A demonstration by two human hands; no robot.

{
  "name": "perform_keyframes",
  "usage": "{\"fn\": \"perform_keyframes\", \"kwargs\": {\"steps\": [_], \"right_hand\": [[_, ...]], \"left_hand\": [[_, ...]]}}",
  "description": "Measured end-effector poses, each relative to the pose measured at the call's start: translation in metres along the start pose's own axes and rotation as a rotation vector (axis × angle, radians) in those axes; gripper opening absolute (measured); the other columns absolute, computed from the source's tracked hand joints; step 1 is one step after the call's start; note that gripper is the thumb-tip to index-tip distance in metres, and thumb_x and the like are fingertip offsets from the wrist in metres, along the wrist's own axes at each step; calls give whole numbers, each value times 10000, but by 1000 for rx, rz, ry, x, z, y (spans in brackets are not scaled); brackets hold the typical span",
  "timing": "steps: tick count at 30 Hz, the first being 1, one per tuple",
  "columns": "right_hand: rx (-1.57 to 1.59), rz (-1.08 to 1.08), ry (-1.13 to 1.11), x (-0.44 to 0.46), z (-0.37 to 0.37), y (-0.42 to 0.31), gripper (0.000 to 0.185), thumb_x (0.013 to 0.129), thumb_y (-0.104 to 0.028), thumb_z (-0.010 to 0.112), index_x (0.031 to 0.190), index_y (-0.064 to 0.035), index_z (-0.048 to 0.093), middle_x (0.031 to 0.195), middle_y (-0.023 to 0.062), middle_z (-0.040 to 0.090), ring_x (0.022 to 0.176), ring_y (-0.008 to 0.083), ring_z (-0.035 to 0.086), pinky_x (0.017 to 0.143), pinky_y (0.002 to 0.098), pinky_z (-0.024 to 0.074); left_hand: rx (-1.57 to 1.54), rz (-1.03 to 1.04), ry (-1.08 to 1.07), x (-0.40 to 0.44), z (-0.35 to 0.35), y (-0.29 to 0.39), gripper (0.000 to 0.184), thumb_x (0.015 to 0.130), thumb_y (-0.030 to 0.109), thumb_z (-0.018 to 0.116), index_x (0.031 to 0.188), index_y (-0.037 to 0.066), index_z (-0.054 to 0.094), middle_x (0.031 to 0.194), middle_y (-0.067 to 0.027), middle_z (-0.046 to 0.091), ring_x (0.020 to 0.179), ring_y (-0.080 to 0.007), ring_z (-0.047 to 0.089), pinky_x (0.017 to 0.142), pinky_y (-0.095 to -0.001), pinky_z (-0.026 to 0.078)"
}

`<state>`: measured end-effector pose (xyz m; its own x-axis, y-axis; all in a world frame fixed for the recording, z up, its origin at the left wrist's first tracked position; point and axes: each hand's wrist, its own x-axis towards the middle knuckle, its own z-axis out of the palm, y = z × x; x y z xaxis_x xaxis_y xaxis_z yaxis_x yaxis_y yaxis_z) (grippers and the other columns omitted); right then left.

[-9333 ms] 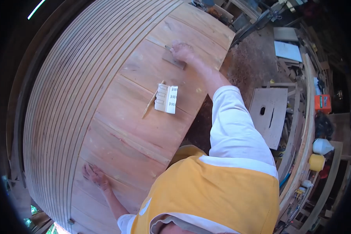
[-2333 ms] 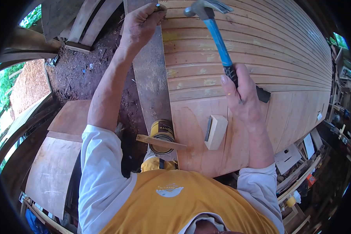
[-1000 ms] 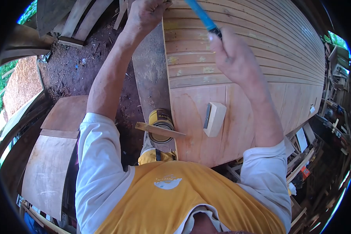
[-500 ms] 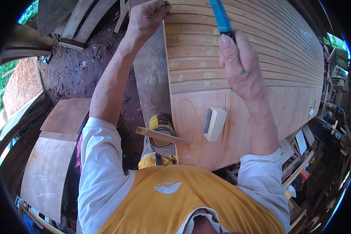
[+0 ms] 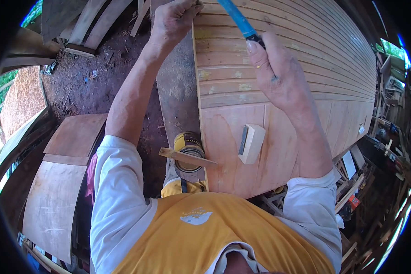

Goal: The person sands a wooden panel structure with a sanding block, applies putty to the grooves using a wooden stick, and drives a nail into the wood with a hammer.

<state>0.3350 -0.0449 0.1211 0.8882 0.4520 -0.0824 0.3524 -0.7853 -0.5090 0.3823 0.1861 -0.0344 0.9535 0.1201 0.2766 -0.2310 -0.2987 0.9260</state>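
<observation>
My left hand (image 5: pixel 174 19) is closed in a pinch at the left edge of the grooved wooden panel (image 5: pixel 228 48), near the top of the view. Whatever its fingers hold is too small to make out. My right hand (image 5: pixel 278 68) is wrapped round the black grip of a blue-shafted tool (image 5: pixel 237 19), over the panel. The tool's far end lies outside the view, so its kind is hidden. On the smooth near part of the panel rests a pale wooden block with a dark side (image 5: pixel 252 144), apart from both hands.
A yellow-labelled can (image 5: pixel 186 139) stands left of the panel, with a flat wooden stick (image 5: pixel 189 157) across its top. Curved boards (image 5: pixel 52 201) lie at lower left on the dirt floor (image 5: pixel 96 86). Scrap wood (image 5: pixel 351 192) is piled at right.
My right hand has moved left and slightly up, and the blue tool now tilts further left. My left hand remains closed at the panel's edge, with only a slight shift.
</observation>
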Motion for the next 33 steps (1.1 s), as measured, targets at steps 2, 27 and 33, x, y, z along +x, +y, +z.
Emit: {"fn": "perform_keyframes", "kwargs": {"steps": [2,27,33], "right_hand": [[-13,-5,24,2,-3,-7,374,1058,-378,537,938,-26,511,683,209,610,696,452,633,639,547,478],[120,17,104,16,-26,-20,401,1089,-391,492,943,-25,565,668,39,525,610,139,485,597,333,425],[67,-51,84,18,-4,-5,375,1073,-363,521,940,-13,538,705,175,573,669,349,575,617,464,453]], "left_hand": [[12,70,13,2,0,-4,174,982,53,630,818,22,579,691,29,448,685,-79,443,596,-281,397],[-236,-77,73,2,9,-11,133,970,14,646,839,37,647,726,57,570,682,-67,501,611,-252,429],[-144,24,65,-1,6,-11,129,968,35,660,849,19,613,694,47,483,684,-59,460,588,-265,402]]}}
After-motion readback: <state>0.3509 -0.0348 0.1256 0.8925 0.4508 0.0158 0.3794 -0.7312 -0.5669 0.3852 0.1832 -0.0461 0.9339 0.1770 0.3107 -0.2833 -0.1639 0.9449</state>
